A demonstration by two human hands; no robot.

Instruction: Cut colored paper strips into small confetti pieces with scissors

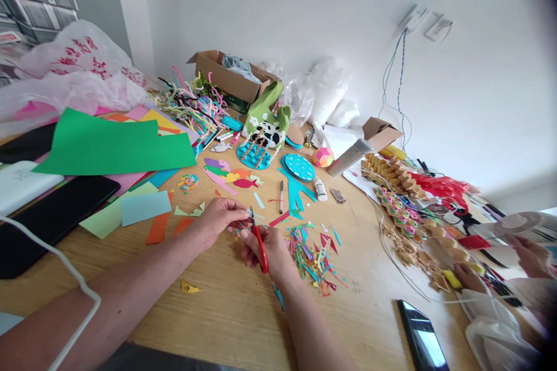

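Observation:
My right hand grips a pair of red-handled scissors, their blades pointing up toward my left fingertips. My left hand is pinched closed at the blade tips, around what looks like a small light-blue piece of paper, mostly hidden by the fingers. Just right of my right hand lies a heap of colourful paper scraps. Coloured paper fish lie beyond my left hand, beside a little pile of tiny paper bits. A pen rests on the wood past the scissors.
Green card and coloured sheets cover the left, near a black phone-like slab. Behind stand a panda bag, pipe cleaners and a cardboard box. At right are a phone, a white cable and another person's hands.

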